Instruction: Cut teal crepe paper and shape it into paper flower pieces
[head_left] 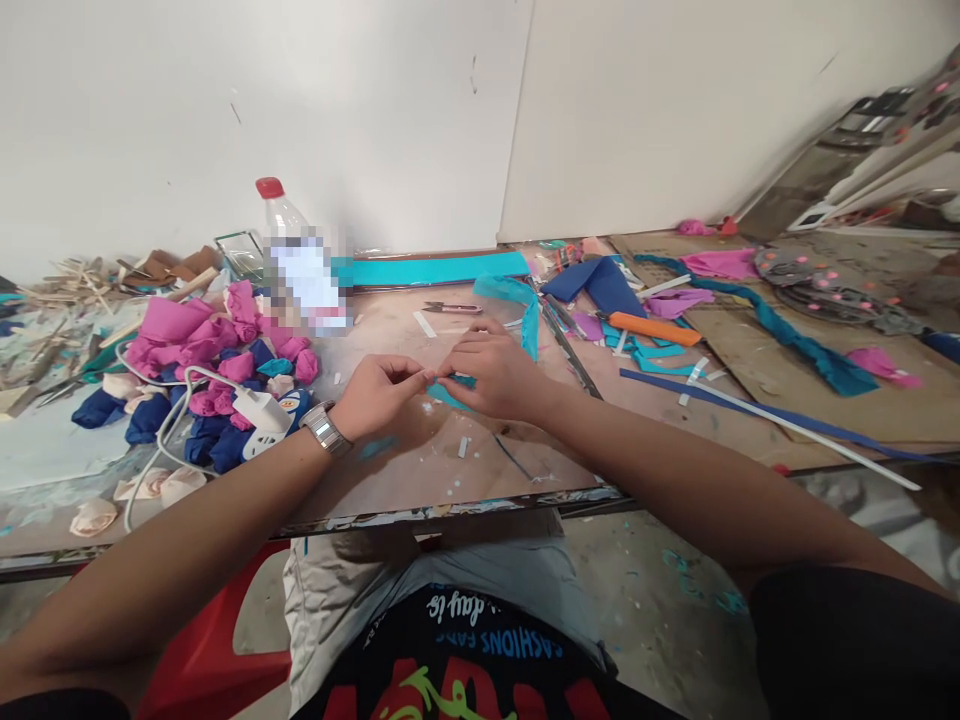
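My left hand [379, 393], with a metal watch on its wrist, and my right hand [491, 372] meet at the middle of the low worktable [420, 450]. Both pinch a small teal fabric piece [450, 392] between their fingertips, just above the table top. A longer teal strip [525, 305] runs from behind my right hand toward the back of the table. Small scissors [452, 308] lie just beyond my hands.
A pile of pink and blue fabric roses [217, 370] sits left, with a white power strip [262, 412] and cable. A red-capped bottle [289, 250] stands behind it. An orange-handled cutter [651, 328], blue and teal scraps and long strips lie at right.
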